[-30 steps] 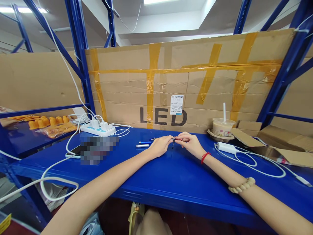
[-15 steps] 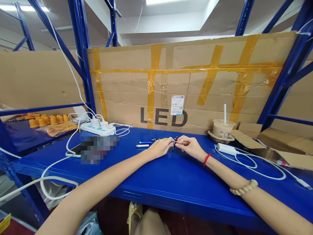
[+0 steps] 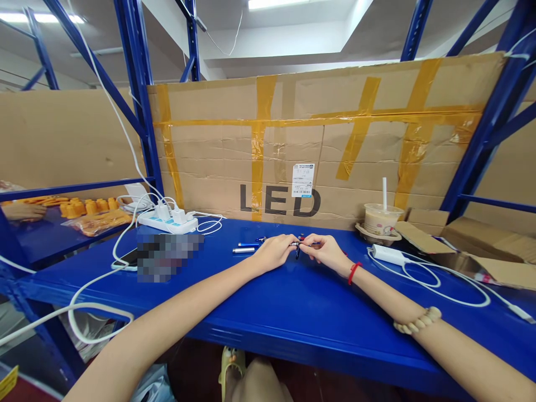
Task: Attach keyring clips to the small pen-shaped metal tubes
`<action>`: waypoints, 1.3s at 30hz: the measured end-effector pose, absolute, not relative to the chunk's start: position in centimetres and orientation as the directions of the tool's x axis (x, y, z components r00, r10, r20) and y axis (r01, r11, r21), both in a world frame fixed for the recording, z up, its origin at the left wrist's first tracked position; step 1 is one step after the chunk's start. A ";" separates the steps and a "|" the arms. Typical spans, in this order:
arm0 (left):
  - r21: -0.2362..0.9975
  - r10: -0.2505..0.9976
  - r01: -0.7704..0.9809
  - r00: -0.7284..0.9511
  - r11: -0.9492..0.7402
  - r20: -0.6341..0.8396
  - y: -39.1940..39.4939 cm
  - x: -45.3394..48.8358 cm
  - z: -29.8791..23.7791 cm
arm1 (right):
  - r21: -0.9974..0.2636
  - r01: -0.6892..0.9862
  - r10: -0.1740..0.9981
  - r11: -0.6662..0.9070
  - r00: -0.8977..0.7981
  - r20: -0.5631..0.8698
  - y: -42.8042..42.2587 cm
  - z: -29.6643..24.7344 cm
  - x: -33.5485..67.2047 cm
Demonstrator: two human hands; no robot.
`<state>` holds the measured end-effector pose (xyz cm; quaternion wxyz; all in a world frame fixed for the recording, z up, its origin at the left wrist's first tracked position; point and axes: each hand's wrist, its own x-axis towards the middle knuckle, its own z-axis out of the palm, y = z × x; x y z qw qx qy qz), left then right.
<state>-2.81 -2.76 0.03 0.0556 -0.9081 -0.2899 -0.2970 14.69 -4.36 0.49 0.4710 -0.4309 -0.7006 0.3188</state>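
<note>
My left hand (image 3: 275,252) and my right hand (image 3: 327,253) meet over the middle of the blue table (image 3: 285,307). Between the fingertips of both is a small dark piece (image 3: 297,252) with a silvery part; its exact kind is too small to make out, and the fingers partly cover it. Beside my left hand lie a silver pen-like tube (image 3: 243,250) and a slim blue one (image 3: 248,244). A small dark-blue part (image 3: 262,239) rests just behind that hand, and a small red bit shows behind the fingertips.
At the left are a white power strip (image 3: 171,223), cables and a phone (image 3: 132,257) beside a blurred patch. On the right stand a lidded drink cup (image 3: 382,219), a white adapter with cable (image 3: 388,255) and an open carton (image 3: 481,245). Another person's hand (image 3: 23,211) is near orange parts.
My hands keep nearly the same pose, with the small dark piece between them turned slightly. At the far left, another person's hand has come further into view.
</note>
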 end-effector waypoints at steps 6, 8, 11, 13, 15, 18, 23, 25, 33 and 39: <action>0.045 0.473 0.564 0.644 -0.825 0.601 -2.6 -2.7 0.0 | -0.861 0.306 0.911 0.407 -0.206 0.358 -4.2 0.4 14.7; 0.051 0.457 0.547 0.642 -0.836 0.616 -2.6 -2.7 0.0 | -0.858 0.313 0.909 0.408 -0.222 0.352 -4.0 0.1 14.7; 0.081 0.456 0.532 0.626 -0.843 0.632 -2.6 -2.7 0.0 | -0.853 0.315 0.905 0.415 -0.236 0.353 -3.9 -0.2 14.5; 0.094 0.459 0.526 0.624 -0.845 0.632 -2.6 -2.7 0.0 | -0.856 0.308 0.904 0.416 -0.241 0.353 -3.9 -0.2 14.4; 0.098 0.461 0.525 0.626 -0.846 0.630 -2.6 -2.6 0.1 | -0.855 0.309 0.904 0.417 -0.236 0.356 -3.9 -0.3 14.4; 0.094 0.474 0.544 0.616 -0.834 0.629 -2.6 -2.6 0.1 | -0.847 0.323 0.904 0.423 -0.210 0.371 -3.7 -0.3 14.5; 0.086 0.513 0.598 0.595 -0.797 0.619 -2.6 -2.5 0.1 | -0.847 0.318 0.905 0.425 -0.124 0.407 -3.6 -0.2 14.5; 0.086 0.524 0.611 0.589 -0.787 0.615 -2.7 -2.5 0.1 | -0.857 0.312 0.911 0.410 -0.090 0.403 -3.7 0.0 14.5; 0.141 0.616 0.677 0.538 -0.722 0.576 -2.9 -2.3 0.4 | -0.877 0.272 0.917 0.395 -0.053 0.396 -3.8 0.3 14.4; 0.161 0.603 0.654 0.537 -0.740 0.589 -2.9 -2.6 0.4 | -0.883 0.238 0.912 0.404 -0.037 0.407 -3.5 0.2 14.7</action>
